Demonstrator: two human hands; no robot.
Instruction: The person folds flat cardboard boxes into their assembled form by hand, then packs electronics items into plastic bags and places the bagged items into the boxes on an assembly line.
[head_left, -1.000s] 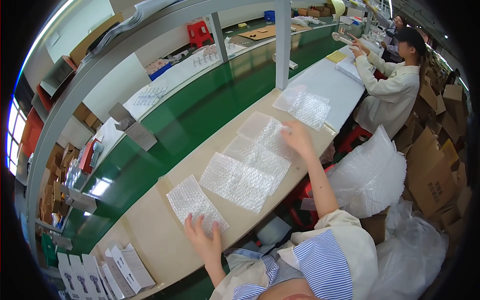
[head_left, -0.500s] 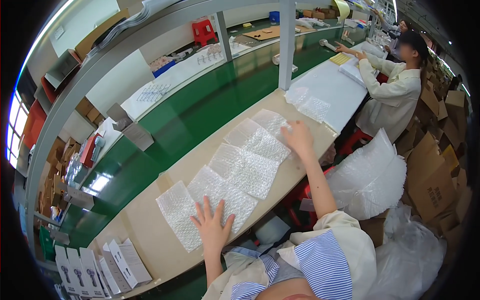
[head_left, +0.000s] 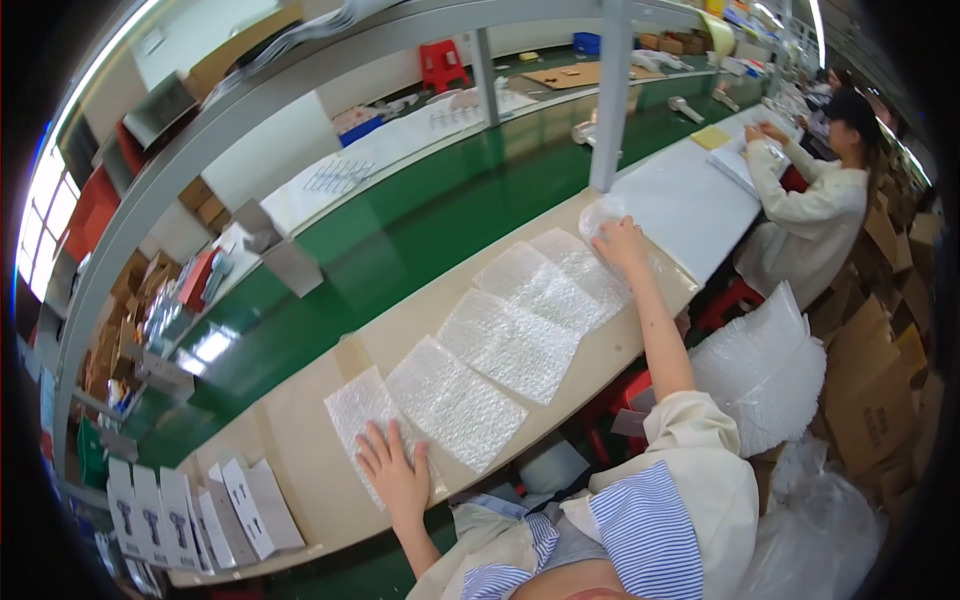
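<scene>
Several clear bubble wrap sheets (head_left: 457,403) lie overlapping in a slanting row along the beige worktop. My left hand (head_left: 398,478) rests palm down, fingers spread, at the near part of the leftmost sheet (head_left: 362,410). At the row's far right end, my right hand (head_left: 622,245) is on a crumpled bubble wrap piece (head_left: 601,214), with its fingers bent against it. The palm hides part of this piece and how firmly it is held. Just to the left of the right hand lies the last flat sheet (head_left: 575,262).
White printed boxes (head_left: 255,510) stand at the worktop's left end. A green conveyor belt (head_left: 400,262) runs behind. A grey post (head_left: 608,100) rises beyond my right hand. A bubble wrap stack (head_left: 762,362) is at my right; a co-worker (head_left: 812,200) sits farther along.
My left hand has slid left onto the leftmost sheet. My right hand has reached farther out to the right-end piece, which was spread flat and is now bunched. The view has shifted slightly.
</scene>
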